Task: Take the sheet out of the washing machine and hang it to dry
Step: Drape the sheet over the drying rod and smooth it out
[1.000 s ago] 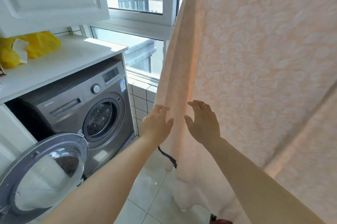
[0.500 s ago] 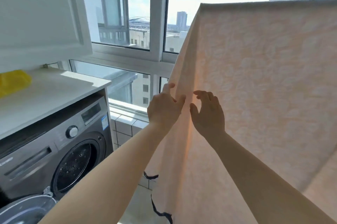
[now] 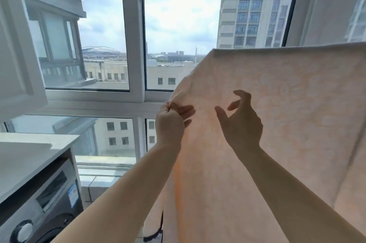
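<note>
A pale peach sheet (image 3: 287,114) with a faint raised pattern hangs in front of the window, its top fold running level across the right half of the view. My left hand (image 3: 170,122) pinches the sheet's left edge between thumb and fingers. Just to the right, my right hand (image 3: 241,122) is held up in front of the cloth with thumb and fingers spread and loosely bent, holding nothing. The grey washing machine (image 3: 45,209) shows at the lower left, only its top and control panel in view. What the sheet hangs on is hidden.
A white counter (image 3: 29,155) lies over the machine. A white wall cabinet (image 3: 17,54) juts out at the upper left. White window frames (image 3: 134,44) stand right behind the sheet. A black cord or strap (image 3: 158,231) dangles near the sheet's lower edge.
The view has tilted upward, so the machine's door has dropped out of sight. Both hands have moved up along the sheet's left edge; the left hand now pinches it and the right has spread wider.
</note>
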